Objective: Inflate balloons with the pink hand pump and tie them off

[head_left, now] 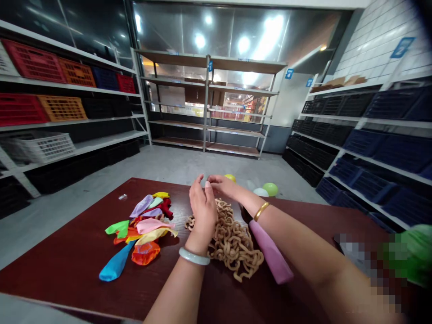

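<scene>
My left hand (203, 204), with a pale bangle at the wrist, is raised over the left side of a heap of tan, knotted, rope-like pieces (232, 240). Its fingers point up and away. Close against it, my right hand (222, 185) bends in from the right with curled fingers, a gold bangle at its wrist. The fingertips of both hands meet or overlap, and whatever may be between them is hidden. A pink deflated balloon (272, 254) lies under my right forearm. Left of the heap is a pile of colourful deflated balloons (145, 227).
The dark red table (67, 252) spans the foreground. A small clear item (123, 197) lies at its left. Inflated balloons (270, 189) are beyond the far edge. A blurred green object (415, 254) is at the right. Shelves with crates (56, 146) stand around.
</scene>
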### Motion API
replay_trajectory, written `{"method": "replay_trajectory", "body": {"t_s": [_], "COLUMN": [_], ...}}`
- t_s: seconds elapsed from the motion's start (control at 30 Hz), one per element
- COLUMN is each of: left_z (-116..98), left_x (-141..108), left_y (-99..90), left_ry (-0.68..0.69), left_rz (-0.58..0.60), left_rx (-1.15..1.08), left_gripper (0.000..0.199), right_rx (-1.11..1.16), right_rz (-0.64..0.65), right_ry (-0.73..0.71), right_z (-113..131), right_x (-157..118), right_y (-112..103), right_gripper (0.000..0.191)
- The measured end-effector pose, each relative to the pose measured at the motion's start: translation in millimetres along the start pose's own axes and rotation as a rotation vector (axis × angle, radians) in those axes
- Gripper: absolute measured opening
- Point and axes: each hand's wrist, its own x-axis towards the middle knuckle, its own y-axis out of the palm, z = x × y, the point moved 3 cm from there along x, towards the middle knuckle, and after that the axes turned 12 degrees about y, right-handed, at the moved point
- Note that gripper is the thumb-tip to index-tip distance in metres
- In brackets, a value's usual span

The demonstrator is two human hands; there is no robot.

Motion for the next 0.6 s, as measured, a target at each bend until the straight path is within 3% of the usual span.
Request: {"method": "replay_trajectory", "body": {"t_s": [0.1, 0.23, 0.47, 0.6], "left_z": [23.9, 35.3, 14.2, 3.1], "left_x": [-4.6, -18.5, -36.8, -43.2], "left_y": [12.4, 31.0, 45.0, 46.6], "left_ry": [-0.284, -0.504, -0.703, -0.812], "left_rz": [0.148, 0.363, 0.670, 0.747], "left_rx": [-0.116, -0.201, -0.386, -0.546], "left_gripper": [0.024, 0.025, 0.034, 0.030], "right_rx": [-0.193, -0.364, -0.512, -0.518], "right_rz": [-0.007, -0.116, -0.290, -0.303], "right_ry": [-0.042, -0.083, -0.070, -0.017], "right_z": [5.6, 14.8, 18.5, 2.1], "right_x": [-5.3, -17.7, -44.0, -54.0], "right_y": [-22.4, -48.2, -82.2, -88.6], "right_gripper": [0.008, 0.009, 0.010, 0.009]}}
